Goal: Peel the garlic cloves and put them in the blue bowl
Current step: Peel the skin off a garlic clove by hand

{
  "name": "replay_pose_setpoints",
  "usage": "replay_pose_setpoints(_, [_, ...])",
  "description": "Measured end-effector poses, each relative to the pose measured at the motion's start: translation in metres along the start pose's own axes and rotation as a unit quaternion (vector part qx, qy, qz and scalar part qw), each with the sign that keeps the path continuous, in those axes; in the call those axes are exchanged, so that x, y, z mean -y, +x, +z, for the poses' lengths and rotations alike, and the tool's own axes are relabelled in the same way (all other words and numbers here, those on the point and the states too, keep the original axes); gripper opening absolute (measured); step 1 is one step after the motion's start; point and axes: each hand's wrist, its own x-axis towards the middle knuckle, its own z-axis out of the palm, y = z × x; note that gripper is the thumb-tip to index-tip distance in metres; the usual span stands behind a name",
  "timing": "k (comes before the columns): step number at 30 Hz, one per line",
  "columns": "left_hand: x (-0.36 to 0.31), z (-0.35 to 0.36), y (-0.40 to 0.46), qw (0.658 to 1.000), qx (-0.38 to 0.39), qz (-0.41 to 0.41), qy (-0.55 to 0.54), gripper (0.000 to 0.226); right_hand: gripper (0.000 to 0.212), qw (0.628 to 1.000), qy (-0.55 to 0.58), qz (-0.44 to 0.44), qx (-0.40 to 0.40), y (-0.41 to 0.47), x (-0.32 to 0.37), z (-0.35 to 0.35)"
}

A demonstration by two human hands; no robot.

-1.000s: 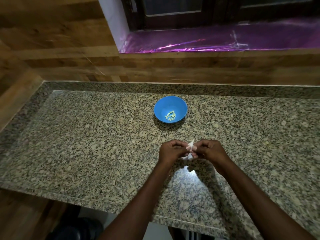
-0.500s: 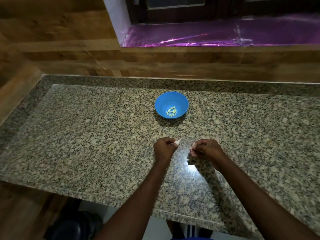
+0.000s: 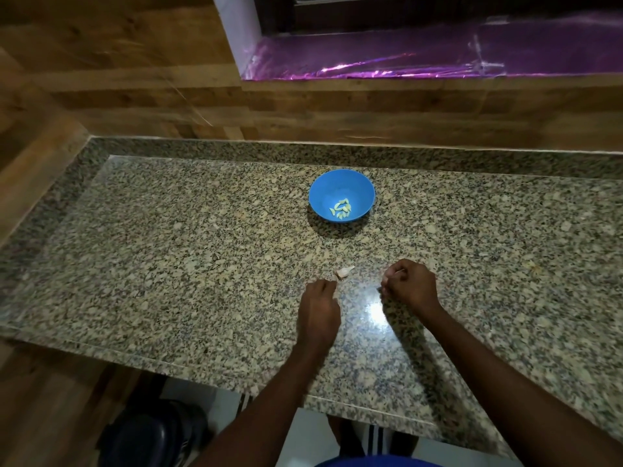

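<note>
The blue bowl (image 3: 338, 184) stands in the middle of the granite counter with several peeled garlic cloves (image 3: 340, 209) in its bottom. A pale piece of garlic skin (image 3: 345, 272) lies on the counter nearer to me. My left hand (image 3: 318, 308) rests just below it, its fingertips close to the piece and nothing held in it. To the right, my right hand (image 3: 409, 286) has its fingers curled and pinches a small pale garlic clove at its fingertips, mostly hidden by the fingers.
The granite counter (image 3: 168, 264) has a raised rim at the back and left, with wood panelling behind. A purple foil-covered sill (image 3: 421, 59) runs above at the back right. A dark shoe (image 3: 151, 436) shows on the floor below the counter's front edge.
My hands were together working on the garlic, then pulled apart. The left hand has let the pale skin piece drop onto the counter and drawn back; the right hand keeps its clove.
</note>
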Motion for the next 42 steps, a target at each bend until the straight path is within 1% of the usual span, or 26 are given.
replay_pose_setpoints(2, [0.003, 0.005, -0.004, 0.999, 0.026, 0.017, 0.038, 0.048, 0.015, 0.999, -0.032, -0.026, -0.003, 0.001, -0.006, 0.005])
replay_pose_setpoints(5, [0.004, 0.011, -0.008, 0.996, 0.047, 0.016, 0.074, 0.055, 0.015, 0.993, -0.086, -0.08, -0.005, -0.004, -0.006, 0.013])
replay_pose_setpoints(7, [0.004, 0.013, -0.01, 0.995, 0.049, 0.015, 0.081, 0.055, 0.017, 0.984, -0.123, -0.126, -0.013, -0.01, -0.007, 0.018])
replay_pose_setpoints(10, [0.003, 0.014, -0.01, 0.995, 0.049, 0.01, 0.089, 0.056, 0.019, 0.96, -0.201, -0.196, -0.011, -0.017, -0.013, 0.025])
replay_pose_setpoints(13, [0.004, 0.015, -0.011, 0.995, 0.045, 0.016, 0.093, 0.057, 0.031, 0.951, -0.22, -0.218, -0.011, -0.023, -0.015, 0.032])
replay_pose_setpoints(14, [0.005, 0.015, -0.012, 0.995, 0.045, 0.017, 0.092, 0.058, 0.033, 0.952, -0.213, -0.22, -0.014, -0.024, -0.016, 0.033])
replay_pose_setpoints(16, [0.005, 0.017, -0.013, 0.995, 0.046, 0.015, 0.09, 0.058, 0.029, 0.958, -0.191, -0.212, -0.022, -0.024, -0.017, 0.035])
replay_pose_setpoints(18, [0.005, 0.017, -0.014, 0.995, 0.049, 0.011, 0.09, 0.059, 0.024, 0.975, -0.139, -0.172, -0.027, -0.02, -0.018, 0.034])
replay_pose_setpoints(21, [0.005, 0.017, -0.015, 0.994, 0.058, 0.014, 0.093, 0.061, 0.024, 0.992, -0.073, -0.098, -0.031, -0.013, -0.016, 0.032])
replay_pose_setpoints(23, [0.003, 0.016, -0.015, 0.993, 0.062, 0.011, 0.097, 0.062, 0.024, 0.995, -0.061, -0.08, -0.01, -0.006, -0.016, 0.03])
replay_pose_setpoints(25, [-0.001, 0.015, -0.015, 0.994, 0.056, -0.002, 0.089, 0.061, 0.027, 0.996, -0.056, -0.066, 0.03, 0.0, -0.015, 0.024])
replay_pose_setpoints(27, [-0.006, 0.013, -0.012, 0.997, 0.047, -0.02, 0.054, 0.058, 0.024, 0.997, -0.026, -0.038, 0.066, 0.002, -0.016, 0.017])
replay_pose_setpoints(28, [-0.009, 0.01, -0.01, 0.999, 0.037, -0.02, 0.023, 0.053, 0.02, 0.997, 0.013, -0.013, 0.08, 0.001, -0.018, 0.014])
replay_pose_setpoints(29, [-0.014, 0.006, -0.007, 0.999, 0.026, -0.021, -0.026, 0.044, 0.017, 0.993, 0.077, 0.022, 0.091, -0.003, -0.019, 0.011])
replay_pose_setpoints(30, [-0.02, -0.001, -0.003, 0.993, 0.023, -0.038, -0.105, 0.033, 0.015, 0.982, 0.147, 0.065, 0.097, -0.007, -0.019, 0.008])
replay_pose_setpoints(31, [-0.029, -0.009, 0.001, 0.975, 0.038, -0.075, -0.208, 0.022, 0.014, 0.968, 0.208, 0.1, 0.101, -0.012, -0.018, 0.006])
replay_pose_setpoints(32, [-0.039, -0.018, 0.005, 0.941, 0.07, -0.121, -0.308, 0.014, 0.01, 0.958, 0.241, 0.12, 0.102, -0.016, -0.018, 0.003])
replay_pose_setpoints(33, [-0.047, -0.025, 0.009, 0.906, 0.102, -0.156, -0.38, 0.009, 0.007, 0.951, 0.261, 0.126, 0.103, -0.02, -0.017, -0.001])
replay_pose_setpoints(34, [-0.054, -0.03, 0.013, 0.881, 0.126, -0.174, -0.421, 0.007, 0.005, 0.949, 0.271, 0.126, 0.103, -0.023, -0.015, -0.005])
replay_pose_setpoints(35, [-0.059, -0.033, 0.016, 0.867, 0.145, -0.18, -0.441, 0.005, 0.005, 0.948, 0.278, 0.122, 0.1, -0.026, -0.012, -0.01])
replay_pose_setpoints(37, [-0.067, -0.037, 0.022, 0.853, 0.163, -0.192, -0.456, 0.002, 0.004, 0.952, 0.276, 0.096, 0.088, -0.031, -0.005, -0.018])
replay_pose_setpoints(40, [-0.074, -0.04, 0.029, 0.844, 0.173, -0.211, -0.462, 0.007, 0.002, 0.963, 0.259, 0.038, 0.069, -0.038, 0.006, -0.028])
replay_pose_setpoints(42, [-0.076, -0.042, 0.033, 0.844, 0.183, -0.205, -0.46, 0.007, 0.002, 0.968, 0.245, 0.014, 0.056, -0.038, 0.01, -0.033])
